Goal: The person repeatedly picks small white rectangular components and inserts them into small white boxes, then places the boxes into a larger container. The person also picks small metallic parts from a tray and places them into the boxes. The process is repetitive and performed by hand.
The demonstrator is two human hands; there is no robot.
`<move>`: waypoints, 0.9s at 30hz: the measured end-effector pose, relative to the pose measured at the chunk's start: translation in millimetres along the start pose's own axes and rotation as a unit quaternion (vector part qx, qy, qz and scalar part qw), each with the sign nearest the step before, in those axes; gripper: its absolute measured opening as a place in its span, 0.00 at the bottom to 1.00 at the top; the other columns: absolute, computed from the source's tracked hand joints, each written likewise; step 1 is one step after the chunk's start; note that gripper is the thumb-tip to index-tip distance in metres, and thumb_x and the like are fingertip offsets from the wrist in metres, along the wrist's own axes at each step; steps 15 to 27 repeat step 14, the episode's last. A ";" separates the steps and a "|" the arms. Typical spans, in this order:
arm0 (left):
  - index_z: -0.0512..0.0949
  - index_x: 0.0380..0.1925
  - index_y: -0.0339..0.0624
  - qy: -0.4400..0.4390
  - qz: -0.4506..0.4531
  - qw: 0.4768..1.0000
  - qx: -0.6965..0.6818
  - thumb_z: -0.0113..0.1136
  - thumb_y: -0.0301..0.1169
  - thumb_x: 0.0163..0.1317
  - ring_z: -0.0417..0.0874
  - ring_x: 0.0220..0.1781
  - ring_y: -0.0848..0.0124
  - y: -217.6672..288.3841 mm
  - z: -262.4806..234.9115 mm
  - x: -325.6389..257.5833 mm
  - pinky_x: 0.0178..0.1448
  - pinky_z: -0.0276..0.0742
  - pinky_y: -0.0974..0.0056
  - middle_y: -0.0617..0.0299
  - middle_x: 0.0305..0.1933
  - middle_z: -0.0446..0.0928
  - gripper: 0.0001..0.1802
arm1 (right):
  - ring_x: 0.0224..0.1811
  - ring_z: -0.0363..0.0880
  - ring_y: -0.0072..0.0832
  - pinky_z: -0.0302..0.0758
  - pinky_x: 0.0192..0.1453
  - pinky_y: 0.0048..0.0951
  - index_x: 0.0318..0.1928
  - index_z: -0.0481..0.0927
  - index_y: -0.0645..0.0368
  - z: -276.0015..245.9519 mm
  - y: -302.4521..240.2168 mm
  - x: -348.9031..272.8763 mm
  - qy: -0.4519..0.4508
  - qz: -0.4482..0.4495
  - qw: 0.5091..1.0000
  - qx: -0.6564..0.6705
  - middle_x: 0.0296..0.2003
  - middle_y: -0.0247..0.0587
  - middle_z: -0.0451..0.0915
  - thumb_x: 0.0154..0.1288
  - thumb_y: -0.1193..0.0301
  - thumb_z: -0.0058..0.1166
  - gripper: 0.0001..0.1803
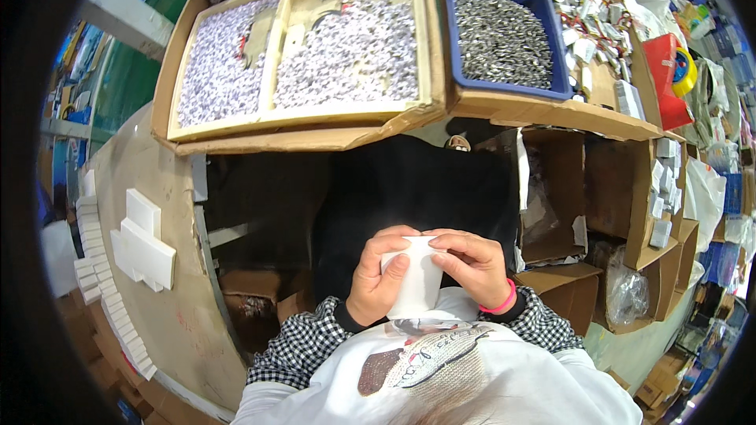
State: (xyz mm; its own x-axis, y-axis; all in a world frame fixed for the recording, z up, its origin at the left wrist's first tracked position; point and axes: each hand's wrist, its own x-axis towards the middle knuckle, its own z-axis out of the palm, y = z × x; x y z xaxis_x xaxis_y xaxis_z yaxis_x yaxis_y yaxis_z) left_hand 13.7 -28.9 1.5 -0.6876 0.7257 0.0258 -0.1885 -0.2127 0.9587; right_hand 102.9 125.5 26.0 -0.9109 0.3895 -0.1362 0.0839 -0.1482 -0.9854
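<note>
Close to my body, both hands hold a small plain white box (417, 277) upright. My left hand (379, 271) grips its left side, with the thumb lying on the face turned toward me. At its upper right edge, the thumb and fingers of my right hand (476, 261) are pressed together on it. The fingers behind the box are mostly hidden, and its contents cannot be seen. A pink band circles my right wrist.
Ahead stand a divided tray (272, 55) of small whitish pieces, a blue bin (564, 71) of small metal parts and red-wired white pieces (587, 8). White boxes (146, 248) lie on the left table beside a curved row (106, 283). Open cartons (555, 197) are at right.
</note>
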 end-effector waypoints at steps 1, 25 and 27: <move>0.68 0.48 0.41 0.007 -0.006 1.000 -0.006 0.48 0.22 0.67 0.73 0.54 0.66 -0.7 1.6 2.7 0.57 0.70 0.64 0.49 0.54 0.70 0.11 | 0.41 0.81 0.24 0.77 0.43 0.21 0.41 0.82 0.65 -0.2 0.6 1.3 0.013 -0.006 1.000 0.005 0.44 0.47 0.82 0.59 0.80 0.58 0.09; 0.66 0.46 0.42 0.060 -0.121 0.990 -0.031 0.52 0.26 0.64 0.74 0.56 0.60 -33.3 -26.5 -14.3 0.62 0.69 0.53 0.41 0.57 0.70 0.12 | 0.49 0.80 0.34 0.76 0.53 0.28 0.45 0.81 0.59 -10.1 1.3 16.9 -0.044 -0.137 0.978 -0.150 0.46 0.41 0.81 0.65 0.67 0.55 0.12; 0.66 0.46 0.42 0.060 -0.121 0.990 -0.031 0.52 0.26 0.64 0.74 0.56 0.60 -33.3 -26.5 -14.3 0.62 0.69 0.53 0.41 0.57 0.70 0.12 | 0.49 0.80 0.34 0.76 0.53 0.28 0.45 0.81 0.59 -10.1 1.3 16.9 -0.044 -0.137 0.978 -0.150 0.46 0.41 0.81 0.65 0.67 0.55 0.12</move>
